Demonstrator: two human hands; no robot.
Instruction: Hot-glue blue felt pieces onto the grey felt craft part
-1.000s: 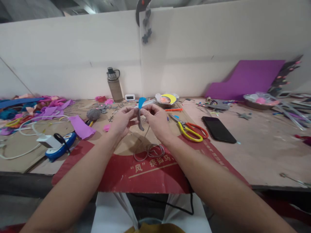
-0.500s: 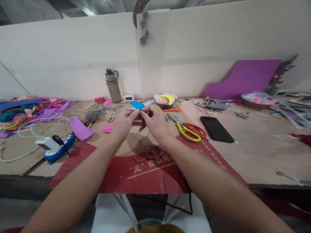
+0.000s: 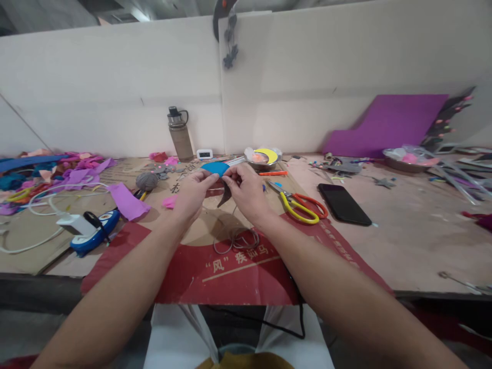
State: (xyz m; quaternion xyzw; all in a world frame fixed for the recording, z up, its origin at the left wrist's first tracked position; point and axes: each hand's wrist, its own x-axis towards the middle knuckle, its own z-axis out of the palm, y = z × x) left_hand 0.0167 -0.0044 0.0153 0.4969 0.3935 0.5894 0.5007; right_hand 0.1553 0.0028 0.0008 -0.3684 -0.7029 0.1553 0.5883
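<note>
Above the table's middle, my left hand [image 3: 194, 192] pinches a blue curved piece [image 3: 215, 168], felt or paper by its look, between thumb and fingers. Close beside it, my right hand [image 3: 246, 189] is closed at the right end of the dark grey curved piece [image 3: 224, 196], which hangs below the fingertips. How the blue and grey pieces meet is hidden by my fingers. A loose coil of thin grey cord [image 3: 240, 240] lies on the red and brown paper sheet [image 3: 184, 279] under my hands, one strand rising toward the right hand.
Scissors [image 3: 300, 205] with yellow and orange handles and a black phone [image 3: 344, 204] lie to the right. At left are a blue power strip [image 3: 96, 234], grey yarn ball [image 3: 146, 181] and coloured felt scraps [image 3: 86, 171]. A bottle [image 3: 180, 137] and metal bowl [image 3: 265, 164] stand behind.
The blue piece has tilted and shifted slightly left, showing darker. The grey piece has swung a little, its tip now lower left. Both hands keep their pinch.
</note>
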